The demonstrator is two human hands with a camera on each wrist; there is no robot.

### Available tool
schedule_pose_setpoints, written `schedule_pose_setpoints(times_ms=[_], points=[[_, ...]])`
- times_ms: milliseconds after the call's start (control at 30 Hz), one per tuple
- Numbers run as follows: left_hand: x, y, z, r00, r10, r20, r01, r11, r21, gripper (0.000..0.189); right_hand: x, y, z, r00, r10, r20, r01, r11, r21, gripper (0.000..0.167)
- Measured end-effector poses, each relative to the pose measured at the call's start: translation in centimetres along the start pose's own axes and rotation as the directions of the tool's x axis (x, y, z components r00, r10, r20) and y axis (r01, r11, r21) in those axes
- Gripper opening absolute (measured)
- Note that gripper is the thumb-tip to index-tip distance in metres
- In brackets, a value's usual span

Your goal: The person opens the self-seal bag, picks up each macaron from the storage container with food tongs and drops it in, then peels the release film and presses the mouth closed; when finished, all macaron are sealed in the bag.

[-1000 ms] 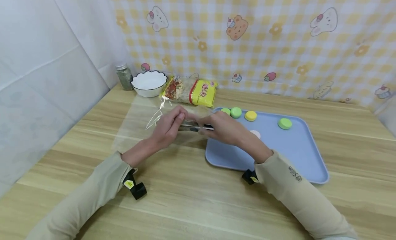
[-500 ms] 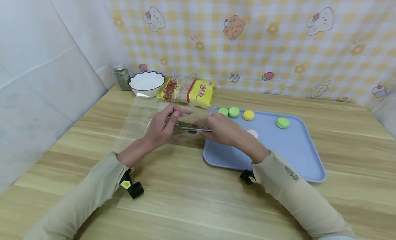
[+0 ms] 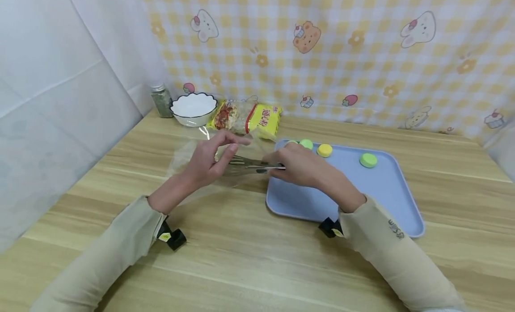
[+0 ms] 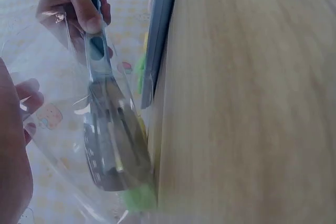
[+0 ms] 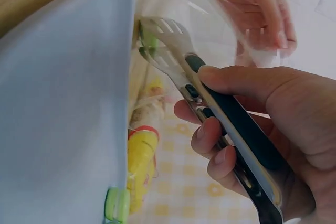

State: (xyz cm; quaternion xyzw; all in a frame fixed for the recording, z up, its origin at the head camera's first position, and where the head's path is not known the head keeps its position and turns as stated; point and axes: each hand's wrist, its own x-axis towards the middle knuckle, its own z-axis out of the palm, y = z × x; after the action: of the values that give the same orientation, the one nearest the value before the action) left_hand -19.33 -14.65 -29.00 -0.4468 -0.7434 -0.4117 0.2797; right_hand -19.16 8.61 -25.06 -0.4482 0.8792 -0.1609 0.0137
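My right hand (image 3: 299, 166) grips a pair of metal tongs (image 5: 239, 129) with slotted ends and dark green grips, thumb on one arm and fingers on the other. The slotted ends reach left into a clear plastic bag (image 4: 68, 161). At their tips a green macaron (image 4: 139, 199) shows through the film. My left hand (image 3: 207, 158) holds the bag at its mouth, just left of the tongs, with thumb and index finger spread apart. In the right wrist view, the film overlaps the left hand (image 5: 257, 9).
A blue tray (image 3: 378, 200) lies to the right, bearing a yellow macaron (image 3: 324, 150) and several green macarons (image 3: 368, 160). Behind the hands are a yellow food packet (image 3: 265, 120), a white scalloped bowl (image 3: 194, 111) and a jar of dried herbs (image 3: 162, 101). A checked curtain (image 3: 257, 44) hangs behind.
My left hand's index finger has straightened from a curled grip, and its thumb has drawn away from it. The tongs stay in my right hand, which has shifted slightly right.
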Motion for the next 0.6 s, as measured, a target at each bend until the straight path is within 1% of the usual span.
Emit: schedule_pose_setpoints(times_ms=[133, 267, 367, 500, 600], points=[[-0.1, -0.3, 0.5, 1.0, -0.015, 0.021, 0.016, 0.999, -0.036, 0.028, -0.4, 0.1, -0.3, 0.999, -0.006, -0.038, 0.008, 0.999, 0.039, 0.022], [-0.1, -0.1, 0.6, 0.998, -0.04, 0.045, 0.041, 0.999, -0.03, 0.031, -0.3, 0.1, -0.3, 0.996, -0.041, -0.08, 0.046, 0.996, 0.073, 0.024], [-0.3, 0.0, 0.6, 0.998, -0.053, 0.044, 0.054, 0.998, -0.018, 0.032, -0.2, 0.0, -0.4, 0.996, -0.05, -0.071, 0.054, 0.996, 0.064, 0.025], [-0.4, -0.2, 0.4, 0.996, -0.066, 0.062, 0.068, 0.997, -0.027, 0.034, -0.9, 0.1, -1.0, 1.0, 0.0, -0.025, 0.001, 0.999, 0.034, 0.029], [-0.4, -0.4, 0.2, 0.993, -0.083, 0.085, 0.085, 0.996, -0.029, 0.032, -2.0, 0.5, -1.8, 0.997, 0.072, 0.011, -0.072, 0.997, 0.007, 0.034]])
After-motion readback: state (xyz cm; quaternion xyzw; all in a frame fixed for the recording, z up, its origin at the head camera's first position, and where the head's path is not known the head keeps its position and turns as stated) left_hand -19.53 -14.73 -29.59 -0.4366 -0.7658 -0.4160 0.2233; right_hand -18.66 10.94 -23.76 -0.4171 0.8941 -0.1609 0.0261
